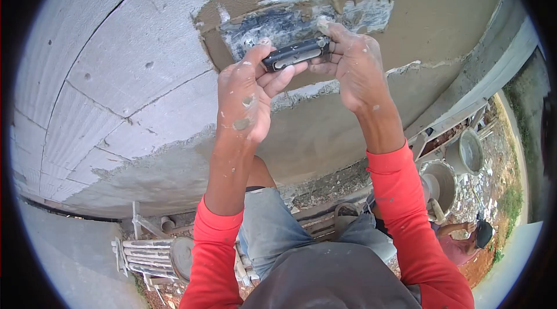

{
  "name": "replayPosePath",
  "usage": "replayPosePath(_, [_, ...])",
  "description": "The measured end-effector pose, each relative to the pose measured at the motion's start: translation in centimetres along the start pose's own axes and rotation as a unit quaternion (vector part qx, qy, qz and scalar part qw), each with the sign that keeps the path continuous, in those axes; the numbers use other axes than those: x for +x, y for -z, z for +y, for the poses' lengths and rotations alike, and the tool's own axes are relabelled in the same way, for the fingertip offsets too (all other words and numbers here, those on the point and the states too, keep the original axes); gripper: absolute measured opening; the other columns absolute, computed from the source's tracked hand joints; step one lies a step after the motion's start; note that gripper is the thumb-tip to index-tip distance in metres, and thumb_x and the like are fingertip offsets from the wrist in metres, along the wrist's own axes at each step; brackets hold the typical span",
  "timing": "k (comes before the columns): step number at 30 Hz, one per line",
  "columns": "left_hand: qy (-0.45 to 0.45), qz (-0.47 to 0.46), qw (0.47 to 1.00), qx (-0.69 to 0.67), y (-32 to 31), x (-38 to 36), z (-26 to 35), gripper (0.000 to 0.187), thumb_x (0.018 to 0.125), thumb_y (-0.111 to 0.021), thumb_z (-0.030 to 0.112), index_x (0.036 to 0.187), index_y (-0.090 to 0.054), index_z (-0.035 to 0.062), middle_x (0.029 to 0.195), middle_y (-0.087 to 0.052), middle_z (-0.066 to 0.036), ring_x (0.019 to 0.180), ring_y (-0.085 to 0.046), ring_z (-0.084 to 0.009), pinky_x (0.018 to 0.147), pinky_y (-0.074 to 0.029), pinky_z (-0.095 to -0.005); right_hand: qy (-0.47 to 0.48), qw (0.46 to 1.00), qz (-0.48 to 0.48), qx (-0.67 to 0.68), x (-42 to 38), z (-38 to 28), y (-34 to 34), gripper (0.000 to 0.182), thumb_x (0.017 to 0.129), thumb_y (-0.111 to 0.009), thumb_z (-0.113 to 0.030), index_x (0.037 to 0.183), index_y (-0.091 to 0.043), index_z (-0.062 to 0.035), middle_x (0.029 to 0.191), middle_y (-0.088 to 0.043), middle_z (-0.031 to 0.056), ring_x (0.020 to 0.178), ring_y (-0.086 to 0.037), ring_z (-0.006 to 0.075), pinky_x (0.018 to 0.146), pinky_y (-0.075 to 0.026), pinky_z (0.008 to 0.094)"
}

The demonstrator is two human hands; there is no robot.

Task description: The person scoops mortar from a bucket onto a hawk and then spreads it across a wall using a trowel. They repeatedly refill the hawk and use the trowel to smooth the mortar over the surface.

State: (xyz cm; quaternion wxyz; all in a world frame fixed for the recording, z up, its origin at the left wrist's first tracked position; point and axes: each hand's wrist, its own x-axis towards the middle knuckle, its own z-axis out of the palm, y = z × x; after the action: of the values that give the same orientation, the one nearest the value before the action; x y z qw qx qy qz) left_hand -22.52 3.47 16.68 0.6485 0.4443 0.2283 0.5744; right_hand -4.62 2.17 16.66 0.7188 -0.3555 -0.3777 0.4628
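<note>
A plastering trowel (293,56) with a black handle and a wide, mortar-smeared metal blade lies against the wall in front of me. Both my hands grip it. My left hand (246,91), spotted with mortar, has its fingers under the left end of the handle and its thumb on top. My right hand (358,68) grips the right end, with its thumb up by the blade. Wet brown mortar (429,13) spreads right of the blade and around its edges. Bare pale blocks (127,42) show on the left. Smoother grey plaster (325,135) covers the wall lower down.
Below on the right, a bucket (466,149) and a round tub (439,184) stand on littered ground. Another person (461,245) is at the lower right. A slatted wooden platform (148,258) with a round container (183,257) is at the lower left.
</note>
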Motion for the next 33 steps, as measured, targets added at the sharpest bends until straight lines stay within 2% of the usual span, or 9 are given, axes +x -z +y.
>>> replayPosePath(9, [-0.115, -0.049, 0.992, 0.006, -3.3, 2.6, 4.6, 0.038, 0.101, -0.063, 0.016, 0.123, -0.057, -0.0148, 0.122, -0.065, -0.030, 0.108, -0.072, -0.0441, 0.087, -0.068, -0.0315, 0.104, 0.993, -0.053, 0.028, 1.1, -6.3, -3.4, 0.030, 0.099, -0.067, -0.029, 0.102, -0.073, 0.0011, 0.090, -0.073, 0.0098, 0.075, -0.069, 0.0162, 0.067, -0.059, 0.0307])
replayPosePath(11, [-0.088, -0.011, 0.995, -0.035, -0.8, -0.3, 1.7, 0.029, 0.101, -0.064, 0.012, 0.115, -0.062, -0.0134, 0.116, -0.068, -0.029, 0.103, -0.075, -0.0415, 0.081, -0.070, -0.0346, 0.109, 0.990, -0.055, 0.064, 0.2, -1.3, -1.2, 0.028, 0.098, -0.069, -0.023, 0.095, -0.072, 0.0045, 0.088, -0.069, 0.0091, 0.076, -0.069, 0.0169, 0.062, -0.061, 0.0324])
replayPosePath(13, [0.031, 0.053, 0.998, -0.008, 3.1, -2.4, -2.2, 0.035, 0.102, -0.064, 0.018, 0.117, -0.061, -0.0137, 0.117, -0.069, -0.028, 0.098, -0.075, -0.0440, 0.079, -0.070, -0.0305, -0.023, 0.999, 0.024, 0.041, -2.4, 3.7, 0.0, 0.026, 0.098, -0.071, -0.020, 0.092, -0.072, 0.0049, 0.085, -0.068, 0.0071, 0.075, -0.068, 0.0144, 0.061, -0.061, 0.0306])
replayPosePath(17, [0.038, 0.076, 0.996, 0.000, 7.9, -2.4, -6.2, 0.032, 0.102, -0.064, 0.018, 0.112, -0.063, -0.0122, 0.109, -0.072, -0.024, 0.093, -0.077, -0.0421, 0.068, -0.070, -0.0286, -0.061, 0.996, 0.026, 0.066, -2.7, 9.4, 0.5, 0.026, 0.097, -0.071, -0.018, 0.088, -0.071, 0.0059, 0.082, -0.069, 0.0076, 0.068, -0.066, 0.0113, 0.058, -0.059, 0.0285])
replayPosePath(20, [-0.012, 0.057, 0.998, -0.008, 5.9, 0.3, -1.4, 0.030, 0.101, -0.067, 0.018, 0.111, -0.064, -0.0106, 0.108, -0.072, -0.026, 0.092, -0.077, -0.0396, 0.071, -0.071, -0.0302, -0.043, 0.999, -0.003, -0.031, 0.3, 4.4, -1.8, 0.028, 0.097, -0.073, -0.024, 0.089, -0.071, 0.0030, 0.083, -0.069, 0.0052, 0.069, -0.067, 0.0138, 0.062, -0.062, 0.0326])
replayPosePath(25, [-0.147, -0.023, 0.989, -0.021, -1.8, 3.3, 8.2, 0.036, 0.102, -0.064, 0.017, 0.118, -0.058, -0.0150, 0.116, -0.067, -0.030, 0.107, -0.072, -0.0460, 0.085, -0.069, -0.0322, 0.191, 0.977, -0.098, -0.002, 3.0, -5.1, -6.2, 0.031, 0.100, -0.068, -0.028, 0.099, -0.070, 0.0030, 0.090, -0.072, 0.0080, 0.073, -0.070, 0.0171, 0.066, -0.061, 0.0324])
replayPosePath(27, [-0.180, -0.068, 0.981, 0.011, -3.3, 3.3, 8.7, 0.043, 0.104, -0.062, 0.015, 0.127, -0.050, -0.0180, 0.127, -0.061, -0.033, 0.119, -0.067, -0.0461, 0.089, -0.069, -0.0322, 0.172, 0.980, -0.081, -0.051, 0.9, -8.7, -5.6, 0.031, 0.100, -0.066, -0.030, 0.107, -0.070, -0.0006, 0.092, -0.074, 0.0088, 0.075, -0.070, 0.0156, 0.068, -0.059, 0.0307])
replayPosePath(30, [-0.085, -0.072, 0.994, -0.008, -3.4, 0.6, 2.5, 0.037, 0.105, -0.062, 0.018, 0.120, -0.058, -0.0151, 0.119, -0.067, -0.029, 0.111, -0.071, -0.0458, 0.088, -0.069, -0.0332, 0.148, 0.985, 0.030, -0.088, -0.1, -4.7, -0.5, 0.029, 0.101, -0.067, -0.027, 0.096, -0.070, 0.0008, 0.089, -0.071, 0.0074, 0.072, -0.070, 0.0144, 0.068, -0.061, 0.0323])
replayPosePath(33, [0.057, 0.003, 0.998, -0.004, -2.0, -1.0, -7.1, 0.033, 0.103, -0.066, 0.021, 0.114, -0.065, -0.0098, 0.111, -0.072, -0.022, 0.104, -0.075, -0.0393, 0.082, -0.067, -0.0315, 0.070, 0.987, 0.147, 0.008, -2.1, 2.3, 4.9, 0.033, 0.098, -0.071, -0.024, 0.072, -0.064, -0.0036, 0.070, -0.055, -0.0050, 0.061, -0.047, 0.0035, 0.055, -0.038, 0.0238])
